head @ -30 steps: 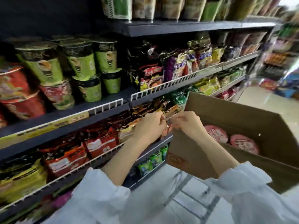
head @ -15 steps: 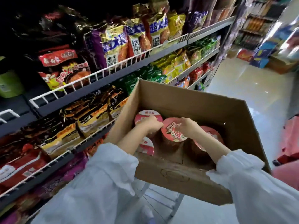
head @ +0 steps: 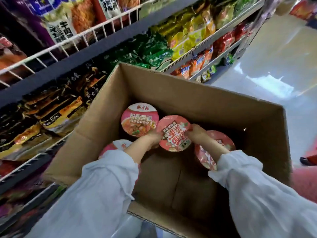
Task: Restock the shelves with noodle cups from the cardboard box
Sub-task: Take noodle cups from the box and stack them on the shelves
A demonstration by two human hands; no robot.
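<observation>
An open cardboard box [head: 197,102] stands in front of me with pink-lidded noodle cups inside. My left hand [head: 151,140] and my right hand [head: 197,134] grip one noodle cup [head: 175,133] from its two sides, its lid tilted toward me, raised above the others. Another cup [head: 139,121] stands upright behind it on the left. A third cup [head: 221,145] lies partly under my right wrist, and a further cup [head: 118,146] shows beside my left sleeve.
Shelves [head: 106,43] with white wire fronts run along the left, packed with noodle packets: dark ones [head: 51,109], green ones [head: 151,48], yellow ones [head: 188,33]. The shiny aisle floor [head: 274,69] stretches to the right. The box's near half shows bare cardboard bottom.
My hands left the shelf packets and went down into the box. Both now grip one cup, lifted and tilted. The view swung right and down, closer over the box.
</observation>
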